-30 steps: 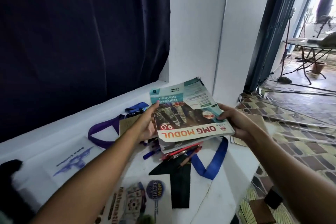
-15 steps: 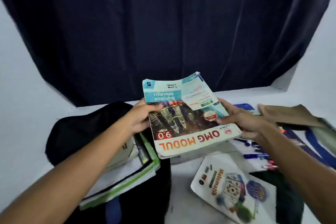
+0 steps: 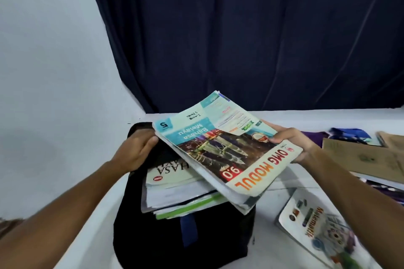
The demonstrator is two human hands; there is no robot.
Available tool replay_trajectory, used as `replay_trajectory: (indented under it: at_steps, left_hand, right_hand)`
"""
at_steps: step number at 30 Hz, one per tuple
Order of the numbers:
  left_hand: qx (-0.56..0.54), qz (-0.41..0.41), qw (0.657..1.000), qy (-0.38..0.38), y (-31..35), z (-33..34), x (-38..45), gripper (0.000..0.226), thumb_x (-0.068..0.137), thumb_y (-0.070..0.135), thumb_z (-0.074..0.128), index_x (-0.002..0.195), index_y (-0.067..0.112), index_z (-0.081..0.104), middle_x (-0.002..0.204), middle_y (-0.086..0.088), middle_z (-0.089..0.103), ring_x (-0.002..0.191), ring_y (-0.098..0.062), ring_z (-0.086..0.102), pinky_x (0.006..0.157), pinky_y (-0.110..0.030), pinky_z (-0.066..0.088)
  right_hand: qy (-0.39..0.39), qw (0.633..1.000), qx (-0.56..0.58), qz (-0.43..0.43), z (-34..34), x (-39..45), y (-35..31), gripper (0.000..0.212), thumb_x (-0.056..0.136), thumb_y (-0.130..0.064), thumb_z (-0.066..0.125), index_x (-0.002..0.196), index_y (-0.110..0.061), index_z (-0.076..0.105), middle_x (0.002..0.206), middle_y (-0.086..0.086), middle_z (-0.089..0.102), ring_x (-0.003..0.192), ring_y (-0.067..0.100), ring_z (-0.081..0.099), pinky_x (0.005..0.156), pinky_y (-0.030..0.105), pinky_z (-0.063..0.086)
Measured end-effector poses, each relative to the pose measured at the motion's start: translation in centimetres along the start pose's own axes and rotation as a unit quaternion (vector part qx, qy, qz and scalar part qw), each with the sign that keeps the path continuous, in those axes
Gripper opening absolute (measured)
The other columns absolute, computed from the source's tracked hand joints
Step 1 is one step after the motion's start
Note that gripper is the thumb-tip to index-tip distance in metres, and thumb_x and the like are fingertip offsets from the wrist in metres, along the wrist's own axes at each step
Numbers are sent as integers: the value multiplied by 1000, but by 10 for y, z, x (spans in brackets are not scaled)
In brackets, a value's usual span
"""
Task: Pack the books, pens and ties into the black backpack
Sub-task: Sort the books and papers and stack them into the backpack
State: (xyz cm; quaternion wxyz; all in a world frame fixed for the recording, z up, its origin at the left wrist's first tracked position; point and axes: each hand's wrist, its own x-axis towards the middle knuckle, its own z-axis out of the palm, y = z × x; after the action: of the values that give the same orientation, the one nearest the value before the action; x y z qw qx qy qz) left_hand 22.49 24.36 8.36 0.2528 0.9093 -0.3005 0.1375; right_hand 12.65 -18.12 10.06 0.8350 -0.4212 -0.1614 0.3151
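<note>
Here, at centre-left, my left hand [image 3: 136,152] holds the black backpack [image 3: 153,240] mouth open over the stacked books [image 3: 175,194]; my right hand [image 3: 293,144] grips the OMG Modul workbook [image 3: 220,150], tilted above. It might snag and buckle.

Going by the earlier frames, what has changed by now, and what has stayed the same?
The left hand has let go of the OMG Modul book and moved to the backpack opening, where it holds the rim. The book has been carried left, from over the pens to above the books sticking out of the backpack. The right hand still grips the book's right edge. The Matematik book lies where it was.
</note>
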Motion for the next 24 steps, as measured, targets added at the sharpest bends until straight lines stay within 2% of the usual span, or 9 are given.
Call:
replay_trajectory:
  at_steps: [3,6,9,12,14,17,21,23,24]
  left_hand:
    - [52,14,998,-35,-14,15,2,84,90,75,21,139,14,53,141,-6,53,130,-24,47,107,-38,41]
    - [101,43,991,-79,-14,28,17,87,79,69,36,145,14,45,148,-12,46,137,-31,41,111,-50,37]
    - [163,11,975,-152,1,35,36,102,66,80,23,152,25,32,157,-2,34,145,-22,30,117,-46,27]
    - [140,-31,975,-168,5,36,51,87,77,79,50,148,31,39,154,3,40,142,-18,36,114,-37,32]
    - [109,-49,980,-159,1,29,62,67,81,65,62,140,33,52,143,2,55,133,-20,48,109,-37,39]
    - [65,-49,983,-165,-2,16,78,44,83,59,63,117,32,71,114,4,72,107,-19,64,96,-38,48]
    - [20,-41,987,-156,-3,3,98,28,89,46,65,77,21,72,78,-1,69,79,-20,62,77,-35,48]
    - [2,-41,989,-142,-4,-2,104,31,90,43,65,71,19,69,71,-3,66,72,-22,60,72,-36,46]
    - [-10,-46,990,-135,-6,-4,107,33,91,42,65,68,19,67,66,-3,63,68,-21,58,70,-36,45]
  right_hand:
    - [-50,999,14,17,-1,-8,5,55,98,6,32,150,-9,24,143,26,42,111,38,61,81,34,58]
    - [-76,995,41,53,-7,-16,11,57,97,9,28,152,-5,17,147,29,35,113,42,59,86,40,56]
    - [-66,993,-27,96,-9,-17,15,63,96,3,42,153,-12,20,149,20,39,107,30,64,79,29,56]
    - [-62,989,-62,119,-10,-16,22,67,94,1,49,153,-17,23,146,16,44,104,24,67,79,27,57]
    - [-52,989,-53,126,-11,-14,29,67,94,4,47,153,-16,23,144,17,46,102,24,68,79,27,58]
    - [-54,991,-31,114,-6,-4,42,63,95,8,40,153,-14,24,147,19,42,109,25,66,84,29,57]
    - [-55,993,-1,100,-2,11,56,62,96,10,34,153,-7,15,147,23,41,112,30,64,86,32,57]
    - [-36,994,54,92,-3,16,61,61,95,13,33,150,-2,10,143,29,42,111,38,63,86,38,56]
    - [-6,995,55,88,-4,19,63,60,94,12,39,149,-1,18,141,29,46,108,38,64,84,38,57]
